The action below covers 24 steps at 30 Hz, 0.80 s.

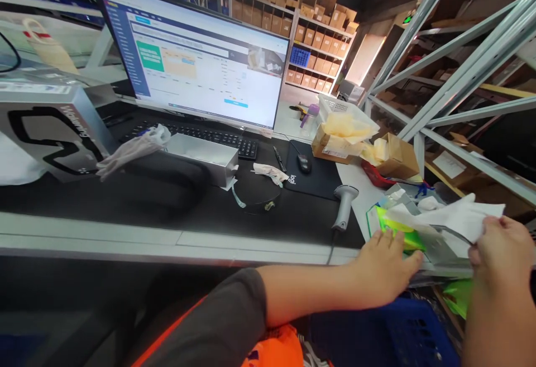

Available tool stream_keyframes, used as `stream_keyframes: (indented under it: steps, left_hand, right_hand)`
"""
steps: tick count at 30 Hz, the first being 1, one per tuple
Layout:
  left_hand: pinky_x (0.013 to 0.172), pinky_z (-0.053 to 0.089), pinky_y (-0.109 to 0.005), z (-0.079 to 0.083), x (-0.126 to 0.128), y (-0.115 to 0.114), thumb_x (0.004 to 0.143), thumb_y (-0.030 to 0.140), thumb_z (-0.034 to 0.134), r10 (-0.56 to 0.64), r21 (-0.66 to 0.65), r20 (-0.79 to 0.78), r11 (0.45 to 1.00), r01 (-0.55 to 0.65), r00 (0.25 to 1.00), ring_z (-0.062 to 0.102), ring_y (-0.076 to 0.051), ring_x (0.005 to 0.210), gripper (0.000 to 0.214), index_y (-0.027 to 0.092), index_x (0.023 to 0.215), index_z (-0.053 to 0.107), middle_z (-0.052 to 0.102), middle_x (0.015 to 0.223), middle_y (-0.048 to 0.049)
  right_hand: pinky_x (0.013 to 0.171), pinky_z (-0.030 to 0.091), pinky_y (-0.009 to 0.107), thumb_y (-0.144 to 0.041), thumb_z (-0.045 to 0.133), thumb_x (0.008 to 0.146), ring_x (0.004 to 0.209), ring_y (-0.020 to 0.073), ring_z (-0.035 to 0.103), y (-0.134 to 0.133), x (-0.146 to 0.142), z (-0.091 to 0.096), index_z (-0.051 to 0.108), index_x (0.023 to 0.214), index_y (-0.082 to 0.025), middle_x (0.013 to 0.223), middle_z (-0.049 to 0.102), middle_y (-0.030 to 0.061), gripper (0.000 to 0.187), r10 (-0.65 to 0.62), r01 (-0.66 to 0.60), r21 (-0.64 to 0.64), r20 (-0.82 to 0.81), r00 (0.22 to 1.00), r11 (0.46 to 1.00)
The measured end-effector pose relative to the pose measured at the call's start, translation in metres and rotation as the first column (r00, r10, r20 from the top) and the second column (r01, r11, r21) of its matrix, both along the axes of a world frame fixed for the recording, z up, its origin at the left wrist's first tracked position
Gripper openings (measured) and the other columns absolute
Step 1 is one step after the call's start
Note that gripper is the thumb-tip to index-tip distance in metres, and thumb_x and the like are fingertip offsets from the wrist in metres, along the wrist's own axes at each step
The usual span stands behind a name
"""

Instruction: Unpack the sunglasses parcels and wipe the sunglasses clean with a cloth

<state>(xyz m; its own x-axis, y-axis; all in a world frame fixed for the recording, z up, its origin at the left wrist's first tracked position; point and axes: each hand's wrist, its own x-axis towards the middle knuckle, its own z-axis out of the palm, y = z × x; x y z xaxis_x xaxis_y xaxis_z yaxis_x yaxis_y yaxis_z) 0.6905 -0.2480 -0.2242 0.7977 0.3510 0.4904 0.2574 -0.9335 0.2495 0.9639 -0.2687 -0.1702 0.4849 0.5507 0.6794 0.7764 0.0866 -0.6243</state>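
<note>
My left hand (385,269) reaches across to the right side of the desk, its fingers stretched out and pressing on a green and yellow tissue pack (404,233). To the right of it, my right hand (502,249) pinches the end of a white tissue (456,216). That tissue stretches from the pack toward my right fingers, creased and slightly lifted. A grey barcode scanner (345,208) lies just left of the pack, with its cable hanging over the desk edge.
Behind the desk mat stand a monitor (196,54) and keyboard (247,148). A silver box (203,160), crumpled gloves (136,146) and a mouse (304,163) lie on it. Small cartons (397,155) sit at the right. Below the desk is a blue crate (377,333). Metal racks rise behind.
</note>
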Motion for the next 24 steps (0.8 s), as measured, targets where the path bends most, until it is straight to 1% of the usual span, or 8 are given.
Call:
stream_keyframes:
  steps: [2,4,6,8,11,15,20,24]
  left_hand:
    - [0.123,0.023,-0.044,0.015,-0.062,0.006,0.101,0.026,0.035,0.003,0.117,0.050,0.993,-0.009,0.999,0.039,-0.027,0.143,0.047,0.015,0.146,0.046,0.042,0.154,-0.0171]
    - [0.124,0.022,-0.043,0.022,-0.123,0.023,0.100,0.022,0.036,0.154,0.131,0.043,0.979,-0.158,0.987,0.041,-0.024,0.141,0.043,0.017,0.139,0.052,0.048,0.150,-0.0125]
    - [0.124,0.022,-0.048,0.020,-0.170,0.046,0.096,0.019,0.043,0.490,0.100,-0.013,0.868,-0.487,0.871,0.041,-0.027,0.142,0.044,0.016,0.138,0.053,0.050,0.149,-0.0140]
    - [0.122,0.024,-0.051,0.011,-0.198,0.068,0.090,0.023,0.055,0.693,0.111,-0.183,0.720,-0.685,0.698,0.039,-0.033,0.143,0.055,0.010,0.144,0.047,0.045,0.152,-0.0193]
    - [0.118,0.029,-0.054,-0.004,-0.211,0.092,0.086,0.026,0.062,0.745,0.189,-0.358,0.649,-0.737,0.563,0.040,-0.037,0.142,0.066,0.009,0.147,0.042,0.042,0.154,-0.0218]
    - [0.111,0.035,-0.059,-0.014,-0.203,0.106,0.090,0.017,0.053,0.744,0.240,-0.368,0.655,-0.717,0.557,0.050,-0.039,0.133,0.057,0.012,0.146,0.045,0.051,0.147,-0.0215]
    - [0.110,0.036,-0.061,-0.013,-0.204,0.118,0.092,0.008,0.044,0.742,0.289,-0.330,0.668,-0.686,0.584,0.055,-0.037,0.128,0.049,0.010,0.140,0.052,0.056,0.142,-0.0216]
    - [0.107,0.043,-0.054,-0.016,-0.211,0.132,0.092,0.006,0.043,0.737,0.314,-0.294,0.676,-0.666,0.609,0.060,-0.034,0.123,0.042,0.008,0.130,0.060,0.061,0.136,-0.0206]
  right_hand:
    - [0.089,0.043,0.073,-0.054,0.050,0.089,0.115,0.0410,0.063,-0.007,-0.020,-0.008,0.055,0.133,-0.033,0.136,0.060,0.0184,0.049,0.030,-0.018,0.075,-0.156,0.987,0.997]
    - [0.096,0.045,0.067,-0.044,0.060,0.087,0.117,0.0376,0.063,-0.017,-0.054,-0.020,0.064,0.123,-0.033,0.134,0.063,0.0180,0.037,0.085,-0.029,0.177,-0.320,0.943,0.984]
    - [0.096,0.048,0.065,-0.037,0.060,0.087,0.121,0.0369,0.062,-0.026,-0.100,-0.033,0.067,0.119,-0.031,0.135,0.062,0.0173,0.033,0.190,-0.087,0.236,-0.461,0.867,0.968]
    - [0.098,0.051,0.063,-0.032,0.057,0.088,0.126,0.0357,0.058,-0.028,-0.149,-0.046,0.064,0.125,-0.029,0.138,0.061,0.0142,0.038,0.272,-0.123,0.296,-0.543,0.795,0.947]
    - [0.106,0.048,0.054,-0.028,0.054,0.092,0.129,0.0285,0.056,-0.019,-0.217,-0.061,0.059,0.133,-0.028,0.139,0.060,0.0086,0.041,0.335,-0.129,0.339,-0.666,0.666,0.932]
    - [0.111,0.044,0.048,-0.029,0.056,0.094,0.119,0.0220,0.063,0.000,-0.277,-0.073,0.058,0.133,-0.025,0.133,0.065,0.0059,0.040,0.413,-0.131,0.395,-0.812,0.412,0.909]
    - [0.114,0.041,0.041,-0.030,0.060,0.092,0.112,0.0168,0.066,0.013,-0.311,-0.081,0.061,0.130,-0.029,0.122,0.071,0.0011,0.038,0.431,-0.104,0.418,-0.884,0.179,0.902]
    - [0.115,0.040,0.040,-0.034,0.061,0.091,0.113,0.0163,0.065,0.026,-0.325,-0.089,0.063,0.126,-0.031,0.116,0.073,-0.0003,0.035,0.434,-0.127,0.421,-0.895,0.105,0.898]
